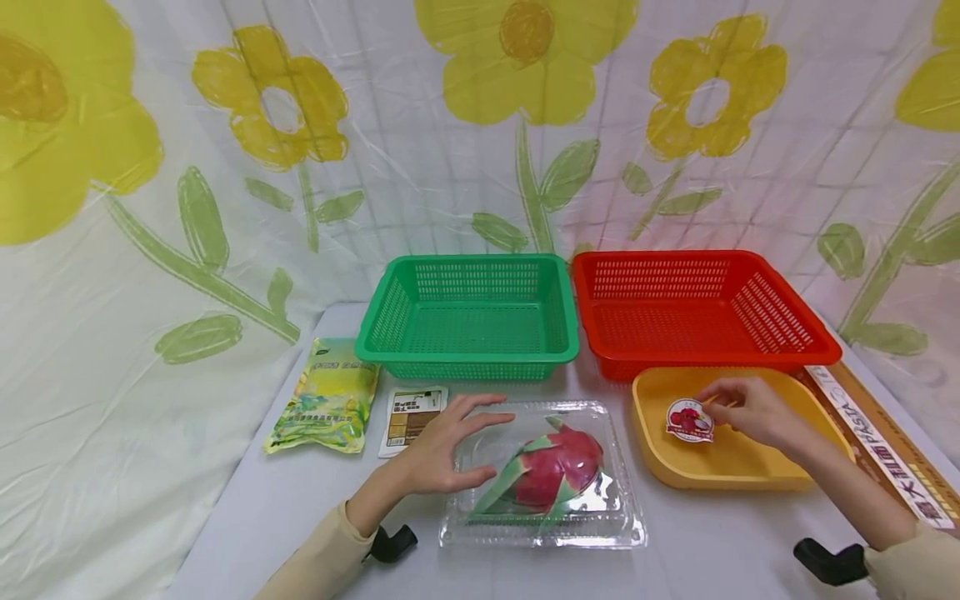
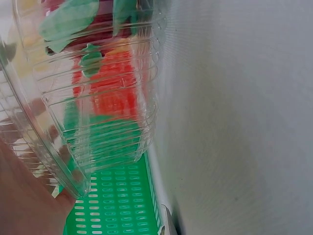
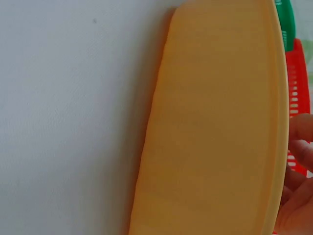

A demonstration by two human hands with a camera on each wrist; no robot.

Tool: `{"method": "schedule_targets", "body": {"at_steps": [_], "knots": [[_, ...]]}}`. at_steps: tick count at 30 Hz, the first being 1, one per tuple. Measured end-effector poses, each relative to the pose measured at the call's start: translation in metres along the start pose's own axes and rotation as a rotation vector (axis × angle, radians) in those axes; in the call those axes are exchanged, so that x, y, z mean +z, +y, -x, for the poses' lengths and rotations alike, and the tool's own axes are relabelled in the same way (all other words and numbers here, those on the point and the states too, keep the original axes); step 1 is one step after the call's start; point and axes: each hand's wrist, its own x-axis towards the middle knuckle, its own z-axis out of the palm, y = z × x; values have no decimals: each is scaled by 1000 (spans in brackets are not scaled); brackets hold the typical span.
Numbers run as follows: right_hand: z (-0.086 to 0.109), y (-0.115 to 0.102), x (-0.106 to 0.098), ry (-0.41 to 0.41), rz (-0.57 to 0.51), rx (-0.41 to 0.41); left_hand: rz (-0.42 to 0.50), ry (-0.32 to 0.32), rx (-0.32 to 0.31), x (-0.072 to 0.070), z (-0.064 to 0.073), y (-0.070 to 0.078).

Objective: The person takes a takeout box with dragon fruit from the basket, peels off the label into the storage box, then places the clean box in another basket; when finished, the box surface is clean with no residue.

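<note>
A clear plastic box (image 1: pixel 630 500), lid down, holds a pink dragon fruit (image 1: pixel 557 467) with green leaf tips. My left hand (image 1: pixel 442 450) is at the box's left side, thumb and fingers spread apart; in the left wrist view part of that hand (image 2: pixel 29 196) lies against the box edge. Over the yellow basin (image 1: pixel 720 477), my right hand (image 1: pixel 750 408) pinches a small label (image 1: pixel 689 420) with a red fruit picture by its upper right edge. In the right wrist view the basin's side (image 3: pixel 215 117) hides the label.
Behind stand a green basket (image 1: pixel 465 358) and a red basket (image 1: pixel 697 354). Left of the box lie a yellow-green bag (image 1: pixel 330 396) and a small white-and-brown packet (image 1: pixel 412 417). A long brown pasta package (image 1: pixel 885 442) lies at the right, partly behind the basin.
</note>
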Motion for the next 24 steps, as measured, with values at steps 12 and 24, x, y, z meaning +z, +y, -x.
{"method": "schedule_targets", "body": {"at_steps": [12,24], "knots": [[-9,15,-8,-62,74,-46,-4,-11,-15,-1,0,2],[-28,21,-21,-205,83,-11,7,-21,-30,1,1,0]]}}
